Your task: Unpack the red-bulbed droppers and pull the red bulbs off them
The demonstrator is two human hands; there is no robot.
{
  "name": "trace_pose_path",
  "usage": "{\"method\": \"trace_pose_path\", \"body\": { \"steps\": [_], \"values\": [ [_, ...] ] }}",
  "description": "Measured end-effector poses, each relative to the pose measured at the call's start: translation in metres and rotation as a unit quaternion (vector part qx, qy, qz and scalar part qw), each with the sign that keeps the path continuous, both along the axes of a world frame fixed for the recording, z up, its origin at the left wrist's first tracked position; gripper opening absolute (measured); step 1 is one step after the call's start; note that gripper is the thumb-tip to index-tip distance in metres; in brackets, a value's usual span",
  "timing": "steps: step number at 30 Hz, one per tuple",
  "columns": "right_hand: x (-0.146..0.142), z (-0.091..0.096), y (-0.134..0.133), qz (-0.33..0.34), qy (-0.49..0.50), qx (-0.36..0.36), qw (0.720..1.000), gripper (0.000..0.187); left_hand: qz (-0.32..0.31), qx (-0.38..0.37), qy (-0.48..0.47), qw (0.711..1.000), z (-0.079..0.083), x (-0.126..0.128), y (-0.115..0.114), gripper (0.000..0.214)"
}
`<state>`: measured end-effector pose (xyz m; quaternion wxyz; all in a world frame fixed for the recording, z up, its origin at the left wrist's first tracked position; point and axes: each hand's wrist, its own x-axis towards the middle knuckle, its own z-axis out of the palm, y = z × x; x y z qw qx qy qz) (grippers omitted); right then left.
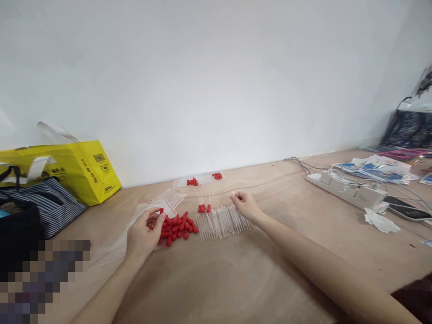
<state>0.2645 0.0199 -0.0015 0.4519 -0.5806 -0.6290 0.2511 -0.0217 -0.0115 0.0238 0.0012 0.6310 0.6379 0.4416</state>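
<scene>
My left hand (145, 231) is pinched around a red rubber bulb (161, 210), held above the left side of a pile of red rubber bulbs (175, 227). To the right of that pile lies a row of clear dropper tubes (221, 222), side by side. Just past the row's far right end, the thumb and fingers of my right hand (246, 206) are pressed together on what looks like a clear dropper tube, mostly hidden by the fingers. Several droppers fitted with red bulbs (203, 208) lie at the row's far left edge.
Clear zip bags (165, 200) lie behind the bulbs; a bag of finished-looking droppers (199, 181) rests by the wall. At left stand a yellow bag (97, 173) and a striped bag (59, 207). A power strip (344, 191), phone (407, 209) and crumpled tissue (381, 221) are at right.
</scene>
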Motion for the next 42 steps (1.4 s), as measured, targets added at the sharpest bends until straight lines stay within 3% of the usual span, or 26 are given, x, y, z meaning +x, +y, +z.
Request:
{"method": "trace_pose_path", "body": {
  "steps": [8,20,25,30,34,42],
  "values": [
    [-0.051,0.014,0.008,0.03,-0.127,-0.037,0.991,0.025,0.108,0.009,-0.044,0.993,-0.014,-0.026,0.014,0.037],
    [-0.059,0.009,0.0,0.021,-0.258,-0.053,0.964,0.022,0.14,-0.069,-0.019,0.988,-0.008,-0.027,0.014,0.029],
    [-0.055,0.013,0.003,-0.01,-0.27,-0.07,0.96,0.023,0.166,-0.117,-0.005,0.979,-0.008,-0.037,0.019,0.03],
    [-0.057,0.019,0.023,-0.037,-0.261,-0.119,0.957,0.025,0.203,-0.168,0.005,0.965,-0.005,-0.041,0.02,0.032],
    [-0.067,0.023,0.044,-0.041,-0.25,-0.163,0.954,0.026,0.217,-0.227,0.022,0.949,-0.003,-0.045,0.019,0.038],
    [-0.092,0.021,0.07,-0.034,-0.232,-0.217,0.948,0.03,0.216,-0.253,0.045,0.942,-0.011,-0.056,0.025,0.036]
  ]
}}
